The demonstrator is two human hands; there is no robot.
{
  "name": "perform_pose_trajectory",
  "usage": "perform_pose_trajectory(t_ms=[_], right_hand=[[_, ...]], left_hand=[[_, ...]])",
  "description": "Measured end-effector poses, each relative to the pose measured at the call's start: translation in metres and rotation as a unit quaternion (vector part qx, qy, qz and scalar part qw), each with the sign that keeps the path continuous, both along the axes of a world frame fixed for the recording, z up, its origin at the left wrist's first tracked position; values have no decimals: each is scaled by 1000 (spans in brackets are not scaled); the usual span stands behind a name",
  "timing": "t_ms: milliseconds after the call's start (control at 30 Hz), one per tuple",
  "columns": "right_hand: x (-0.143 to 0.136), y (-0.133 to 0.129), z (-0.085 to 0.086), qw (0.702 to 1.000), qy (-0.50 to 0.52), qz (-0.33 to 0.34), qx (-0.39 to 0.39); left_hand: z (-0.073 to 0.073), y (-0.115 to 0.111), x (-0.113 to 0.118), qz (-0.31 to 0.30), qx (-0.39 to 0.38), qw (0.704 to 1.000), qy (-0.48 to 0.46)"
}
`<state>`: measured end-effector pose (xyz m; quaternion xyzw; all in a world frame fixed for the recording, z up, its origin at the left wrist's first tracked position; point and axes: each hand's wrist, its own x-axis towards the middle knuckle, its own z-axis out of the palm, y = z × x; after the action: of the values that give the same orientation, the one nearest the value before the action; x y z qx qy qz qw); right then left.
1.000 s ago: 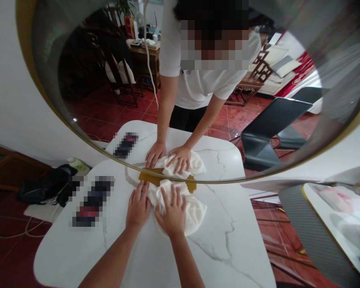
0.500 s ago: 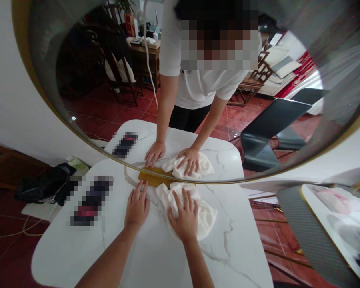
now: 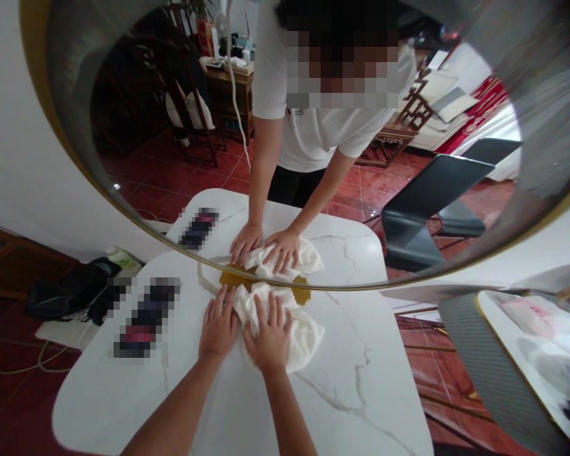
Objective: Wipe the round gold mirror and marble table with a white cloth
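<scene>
My right hand [image 3: 268,335] lies flat with spread fingers on a crumpled white cloth [image 3: 306,342], pressing it against the white marble-patterned tabletop [image 3: 356,405]. Close beside it, my left hand [image 3: 219,326] rests flat on the table, its fingers stretched toward the gold base [image 3: 303,295] of a large round mirror [image 3: 313,287]. The cloth's left edge reaches my left fingertips. Part of the gold base is hidden behind the cloth and my fingers. Both hands and the cloth appear again as reflections in the mirror.
A pixelated dark object [image 3: 147,316] lies on the table's left side. Left of the table are a black bag [image 3: 71,291], a green-capped bottle [image 3: 118,256] and a cable on the red floor. At right stands a grey ribbed cabinet [image 3: 484,361] with a white top.
My right hand has slid left with the cloth, closer to my left hand, uncovering the right part of the gold base. My left hand has stayed nearly still.
</scene>
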<state>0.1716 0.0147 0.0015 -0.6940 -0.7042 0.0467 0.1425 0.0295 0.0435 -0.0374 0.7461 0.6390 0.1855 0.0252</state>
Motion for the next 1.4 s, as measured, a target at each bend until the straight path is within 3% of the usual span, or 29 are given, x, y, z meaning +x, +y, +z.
perform_pose_trajectory(t_ms=[100, 200, 333, 567, 867, 1000, 1300, 1400], right_hand=[[-15, 5, 3, 1000, 14, 23, -4], [-12, 5, 5, 999, 12, 38, -4], [12, -5, 3, 1000, -2, 22, -1], [75, -24, -6, 995, -39, -93, -8], [107, 6, -7, 993, -60, -104, 3], [109, 5, -7, 994, -67, -84, 3], [88, -25, 1, 998, -58, 32, -9], [87, -29, 0, 998, -49, 41, -11]], left_hand=[[-1, 0, -2, -6, -5, 1000, 6], [-2, 0, -2, -6, -9, 1000, 7], [0, 0, 0, 4, 0, 1000, -4], [3, 0, 1, 9, -8, 1000, 0], [2, 0, 0, 6, -6, 1000, 3], [2, 0, 1, 7, -7, 1000, -1], [4, 0, 2, 8, -4, 1000, -11], [4, 0, 2, 9, -4, 1000, -5]])
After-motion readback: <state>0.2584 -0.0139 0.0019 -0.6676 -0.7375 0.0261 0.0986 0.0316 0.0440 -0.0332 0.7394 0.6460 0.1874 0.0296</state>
